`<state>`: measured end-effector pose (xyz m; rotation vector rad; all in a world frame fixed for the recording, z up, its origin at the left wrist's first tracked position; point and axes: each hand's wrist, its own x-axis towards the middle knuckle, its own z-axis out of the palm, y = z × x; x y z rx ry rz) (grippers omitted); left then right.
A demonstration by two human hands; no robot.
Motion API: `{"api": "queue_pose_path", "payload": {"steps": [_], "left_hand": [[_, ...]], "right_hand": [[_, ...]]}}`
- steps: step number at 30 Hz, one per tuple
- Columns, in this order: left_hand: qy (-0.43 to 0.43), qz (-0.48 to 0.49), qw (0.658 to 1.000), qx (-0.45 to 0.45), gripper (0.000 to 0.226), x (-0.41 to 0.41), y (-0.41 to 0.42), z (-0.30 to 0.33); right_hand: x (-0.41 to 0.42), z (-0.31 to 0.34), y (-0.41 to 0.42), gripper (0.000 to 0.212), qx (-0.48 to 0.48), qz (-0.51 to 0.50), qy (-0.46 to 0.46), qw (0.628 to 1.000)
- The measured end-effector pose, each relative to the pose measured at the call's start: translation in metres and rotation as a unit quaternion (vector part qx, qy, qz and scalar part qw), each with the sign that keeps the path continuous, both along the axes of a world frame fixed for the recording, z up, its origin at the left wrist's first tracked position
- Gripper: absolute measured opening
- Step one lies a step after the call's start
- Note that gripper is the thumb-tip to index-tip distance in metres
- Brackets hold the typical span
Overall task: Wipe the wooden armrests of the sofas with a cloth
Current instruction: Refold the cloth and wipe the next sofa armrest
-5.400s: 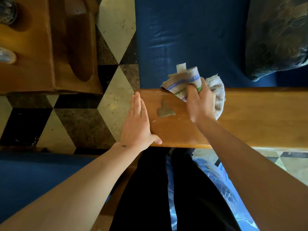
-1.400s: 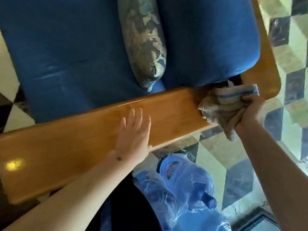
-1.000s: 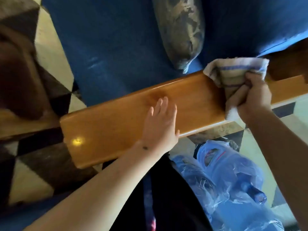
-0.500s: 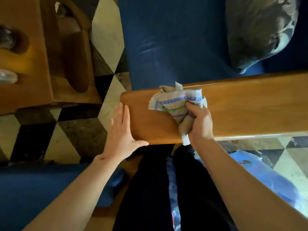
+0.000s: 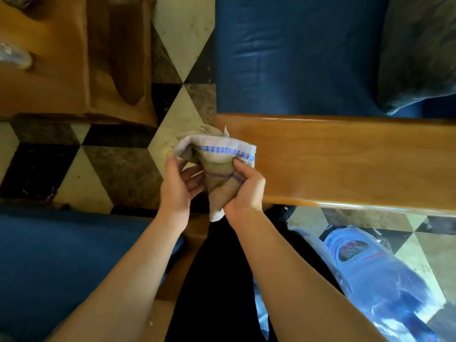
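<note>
Checkered floor (image 5: 118,169) beneath one wooden armrest (image 5: 345,164) — two hands on one cloth (image 5: 217,154): right hand (image 5: 246,193) grips it, left hand (image 5: 177,188) pinches its edge.

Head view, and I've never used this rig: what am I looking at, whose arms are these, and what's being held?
There is no machine here. A person wears one wide-angle camera on the head, so you look forward and down along their two bare arms. The long wooden board running to the right is a sofa armrest, with the blue seat and a pillow beyond it. The right hand grips a bunched striped cloth at the armrest's left end. The left hand holds the cloth's other side between thumb and fingers. I cannot tell whether the cloth touches the wood. Underneath is a tiled floor, with a wooden table at top left and a plastic-wrapped blue bottle at bottom right.
</note>
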<state>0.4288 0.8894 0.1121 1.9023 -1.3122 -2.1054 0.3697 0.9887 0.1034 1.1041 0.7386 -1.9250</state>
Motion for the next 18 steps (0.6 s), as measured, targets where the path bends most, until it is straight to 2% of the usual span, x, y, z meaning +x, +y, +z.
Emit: {"api": "queue_pose_path", "payload": {"steps": [4,6,10,12,14,16,18], "left_hand": [[-0.008,0.049,0.998,0.05,0.06,0.002,0.003,-0.005],[-0.019,0.057,0.997,0.058,0.065,0.0,0.001,-0.005],[-0.032,-0.066,0.997,-0.021,0.067,-0.013,0.009,0.007],[-0.041,-0.135,0.986,-0.088,0.059,-0.024,0.02,0.015],[-0.063,-0.246,0.943,-0.215,0.05,-0.035,0.031,0.02],[-0.068,-0.353,0.871,-0.335,0.049,-0.047,0.041,0.024],[-0.038,-0.443,0.802,-0.399,0.052,-0.058,0.055,0.024]], "right_hand": [[0.0,0.009,-0.019,0.033,-0.026,-0.013,-0.066,0.997],[-0.012,0.011,-0.011,0.034,-0.035,-0.041,-0.068,0.996],[-0.067,0.029,0.049,0.044,-0.039,-0.103,0.005,0.994],[-0.101,0.049,0.094,0.037,0.013,-0.125,0.054,0.991],[-0.133,0.07,0.138,0.034,0.045,-0.141,0.098,0.984],[-0.15,0.083,0.17,0.043,0.061,-0.173,0.121,0.976],[-0.155,0.09,0.19,0.036,0.101,-0.149,0.154,0.972]]}}
